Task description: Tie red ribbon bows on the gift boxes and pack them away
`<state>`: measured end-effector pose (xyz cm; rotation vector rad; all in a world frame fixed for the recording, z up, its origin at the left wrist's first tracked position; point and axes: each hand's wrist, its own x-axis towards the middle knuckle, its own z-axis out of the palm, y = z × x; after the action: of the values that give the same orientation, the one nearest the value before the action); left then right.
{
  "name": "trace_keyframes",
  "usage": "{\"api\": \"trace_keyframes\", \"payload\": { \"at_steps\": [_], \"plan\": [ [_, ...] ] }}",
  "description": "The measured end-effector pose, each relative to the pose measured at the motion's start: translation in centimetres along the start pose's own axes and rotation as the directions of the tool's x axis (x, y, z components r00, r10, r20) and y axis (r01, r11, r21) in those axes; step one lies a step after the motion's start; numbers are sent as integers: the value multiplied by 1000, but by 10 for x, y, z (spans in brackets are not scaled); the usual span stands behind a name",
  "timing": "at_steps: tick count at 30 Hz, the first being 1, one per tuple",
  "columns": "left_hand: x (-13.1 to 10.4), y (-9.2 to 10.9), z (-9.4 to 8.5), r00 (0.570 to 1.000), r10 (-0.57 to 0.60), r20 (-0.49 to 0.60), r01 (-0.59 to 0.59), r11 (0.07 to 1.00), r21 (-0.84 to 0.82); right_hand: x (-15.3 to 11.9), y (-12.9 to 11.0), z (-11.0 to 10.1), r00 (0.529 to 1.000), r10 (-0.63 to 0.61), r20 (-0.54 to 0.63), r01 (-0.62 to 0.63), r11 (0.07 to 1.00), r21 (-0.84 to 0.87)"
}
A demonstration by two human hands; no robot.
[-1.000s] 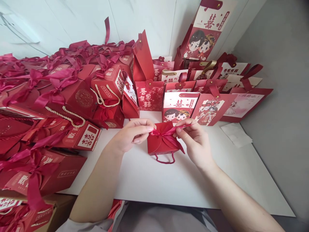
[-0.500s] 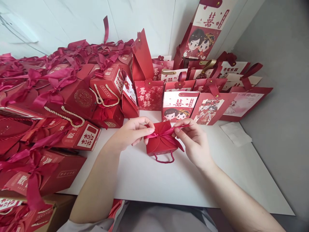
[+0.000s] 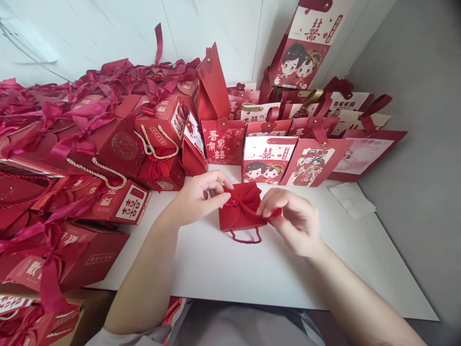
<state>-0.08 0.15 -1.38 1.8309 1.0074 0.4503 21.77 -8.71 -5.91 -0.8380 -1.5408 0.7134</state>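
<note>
A small red gift box [image 3: 232,221] sits on the white table, its folded top flaps tied with a dark pink ribbon [image 3: 236,203]. A twisted red cord handle [image 3: 247,240] hangs from its near side. On the box's left, my left hand [image 3: 205,196] is closed, thumb and index finger at the left part of the ribbon. My right hand [image 3: 293,218] is closed at the right side, pinching a ribbon end that runs from the knot. Its fingers partly hide the ribbon there.
Several ribbon-tied red boxes [image 3: 118,144] are stacked on the left. Red and white paper gift bags [image 3: 268,161] stand along the back. A white paper [image 3: 352,199] lies on the white table [image 3: 252,274] at the right. A cardboard box [image 3: 88,312] is at the lower left.
My right hand has moved down and a little right, drawing its ribbon end lower across the box. My left hand has barely shifted. The box stays in place.
</note>
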Motion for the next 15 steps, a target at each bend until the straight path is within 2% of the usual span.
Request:
{"api": "trace_keyframes", "payload": {
  "at_steps": [2, 4, 6, 9, 11, 12, 15],
  "plan": [
    [-1, -1, 1, 995, 76, -59, -75, 997, 21, 0, -5, 0, 981, -137, 139, 147, 987, -65],
    [-1, -3, 2, 983, 162, -84, -161, 987, 22, 0, -7, 3, 942, -232, 243, 264, 959, -108],
    [-2, -4, 3, 968, 233, -97, -234, 972, 8, -1, -9, 6, 908, -267, 324, 326, 934, -144],
    [-2, -6, 3, 951, 296, -86, -297, 955, 4, -2, -9, 8, 879, -252, 404, 341, 926, -164],
    [-2, -7, 3, 949, 310, -58, -310, 951, 5, -1, -11, 6, 887, -242, 394, 325, 932, -160],
    [-1, -7, 3, 949, 313, -48, -313, 950, 5, 0, -12, 5, 905, -224, 362, 303, 936, -179],
    [-1, -7, 1, 948, 316, -30, -315, 949, 7, 3, -18, -1, 977, -35, 209, 104, 939, -329]
  ]
}}
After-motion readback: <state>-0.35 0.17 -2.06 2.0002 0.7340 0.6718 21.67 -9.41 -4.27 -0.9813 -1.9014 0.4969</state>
